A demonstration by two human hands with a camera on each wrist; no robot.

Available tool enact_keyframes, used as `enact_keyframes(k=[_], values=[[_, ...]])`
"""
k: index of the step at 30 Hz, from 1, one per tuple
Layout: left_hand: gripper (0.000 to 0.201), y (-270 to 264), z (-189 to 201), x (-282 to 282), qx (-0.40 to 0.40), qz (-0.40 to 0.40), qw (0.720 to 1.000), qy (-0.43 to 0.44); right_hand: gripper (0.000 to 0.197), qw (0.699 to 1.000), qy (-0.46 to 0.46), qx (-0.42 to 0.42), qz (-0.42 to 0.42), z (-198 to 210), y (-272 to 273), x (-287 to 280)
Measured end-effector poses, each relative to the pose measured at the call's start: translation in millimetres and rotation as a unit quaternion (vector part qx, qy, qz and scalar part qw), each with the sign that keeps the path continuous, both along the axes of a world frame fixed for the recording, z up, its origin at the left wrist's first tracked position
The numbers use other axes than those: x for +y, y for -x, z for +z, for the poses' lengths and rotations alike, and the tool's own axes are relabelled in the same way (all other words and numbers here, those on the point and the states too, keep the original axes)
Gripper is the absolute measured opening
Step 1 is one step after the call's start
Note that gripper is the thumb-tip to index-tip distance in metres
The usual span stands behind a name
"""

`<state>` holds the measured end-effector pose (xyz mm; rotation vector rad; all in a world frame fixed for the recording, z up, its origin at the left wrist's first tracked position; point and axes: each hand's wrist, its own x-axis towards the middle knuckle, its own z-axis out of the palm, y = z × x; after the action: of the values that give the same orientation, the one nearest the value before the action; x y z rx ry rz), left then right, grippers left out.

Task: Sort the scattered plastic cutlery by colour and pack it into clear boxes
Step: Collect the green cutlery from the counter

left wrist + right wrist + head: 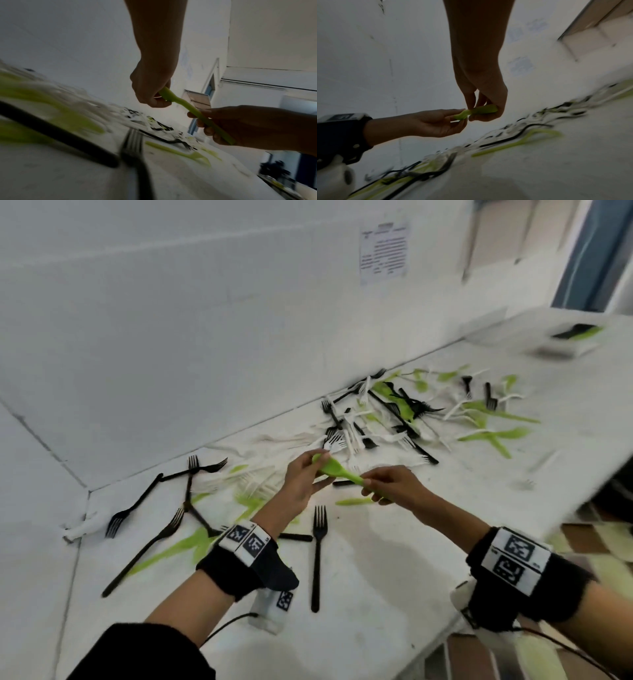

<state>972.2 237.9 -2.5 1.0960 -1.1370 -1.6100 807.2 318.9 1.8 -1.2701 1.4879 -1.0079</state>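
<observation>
**Green spoon held between two hands above the clutter**

White wall and white surface [394, 559] meet in a corner at about ten o'clock in the head view; a printed notice hangs on the wall towards one o'clock; most of the picture is smeared by motion.

Both hands hover over the middle of the surface with one green spoon [337, 472] held between them, clear of everything below; the left hand [303, 482] pinches its bowl end with thumb and fingertips, and the right hand [394, 484] has its fingers curled round the handle end; the left wrist view shows the same spoon [193, 112] spanning the gap between the two grips.

Scattered cutlery lies all round; black forks [318, 556] at six and eight o'clock of the hands; a tangled heap of black, white and green pieces [394, 412] towards one o'clock; a lone green piece [352, 502] lies just below the right hand. A clear box [568, 342] stands far off at two o'clock, already holding something black and something green, though blur hides the detail.

By my reading the sorting is at an early stage, with one green item picked up and far more left lying; the spoon looks to be passing between hands or being turned for alignment; which way it is going cannot be told. The next move calls for one hand to let go cleanly while the other keeps a firm pinch, then a long carry to a box for green.
</observation>
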Motion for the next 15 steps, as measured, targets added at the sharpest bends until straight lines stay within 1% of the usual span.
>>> enact_keyframes(k=[1, 2, 3, 4, 5, 6, 7, 8, 9, 10, 11, 12, 13, 14, 15], values=[[0.011, 13.8, -2.8, 0.1, 0.001, -0.014, 1.0, 0.002, 0.011, 1.0, -0.001, 0.0, -0.018, 0.4, 12.4, 5.8], [0.011, 43.3, -2.3, 3.7, 0.001, -0.048, 0.999, 0.004, 0.011, 0.999, 0.001, 0.003, -0.052, -0.8, 37.4, 17.7], [0.012, 44.2, -0.9, 3.6, 0.002, -0.047, 0.999, 0.005, 0.01, 0.999, 0.001, 0.001, -0.048, -1.3, 39.3, 17.5], [0.012, 57.8, -2.0, 3.4, 0.003, -0.061, 0.998, 0.005, 0.009, 0.998, 0.001, 0.0, -0.06, -1.3, 51.2, 23.1], [0.012, 90.3, 0.6, 6.9, 0.0, -0.092, 0.996, 0.003, 0.009, 0.996, 0.006, 0.001, -0.089, -1.3, 78.1, 35.2], [0.011, 89.9, 2.3, 6.8, -0.001, -0.086, 0.996, -0.002, 0.009, 0.997, 0.006, -0.004, -0.079, -2.4, 78.6, 34.5], [0.011, 104.0, 2.5, 7.9, -0.004, -0.097, 0.995, -0.003, 0.01, 0.996, 0.005, -0.006, -0.089, -1.7, 90.3, 40.0], [0.01, 139.3, 7.0, 11.7, -0.006, -0.129, 0.992, -0.001, 0.011, 0.993, 0.012, -0.003, -0.116, -0.8, 120.0, 51.0], [0.01, 139.2, 8.7, 10.9, -0.008, -0.126, 0.992, -0.002, 0.012, 0.994, 0.012, -0.005, -0.105, -1.5, 120.6, 50.3], [0.009, 154.4, 8.5, 10.2, -0.009, -0.139, 0.99, 0.002, 0.012, 0.993, 0.009, -0.004, -0.114, -0.3, 134.1, 54.8], [0.008, 191.2, 10.9, 13.9, -0.011, -0.171, 0.985, 0.005, 0.012, 0.991, 0.012, 0.003, -0.137, 1.3, 166.3, 64.9], [0.008, 192.1, 12.9, 12.0, -0.011, -0.175, 0.985, 0.006, 0.011, 0.991, 0.012, 0.001, -0.132, 0.6, 168.2, 63.6], [0.007, 210.1, 12.3, 12.4, -0.01, -0.188, 0.982, 0.009, 0.01, 0.989, 0.007, 0.001, -0.145, 1.8, 183.6, 68.2], [0.008, 252.1, 12.1, 17.2, -0.011, -0.217, 0.976, 0.008, 0.011, 0.986, 0.006, 0.011, -0.168, 2.2, 219.4, 78.8], [0.008, 254.1, 15.6, 16.6, -0.011, -0.218, 0.976, 0.012, 0.013, 0.986, 0.003, 0.011, -0.166, 1.8, 221.7, 77.4]])
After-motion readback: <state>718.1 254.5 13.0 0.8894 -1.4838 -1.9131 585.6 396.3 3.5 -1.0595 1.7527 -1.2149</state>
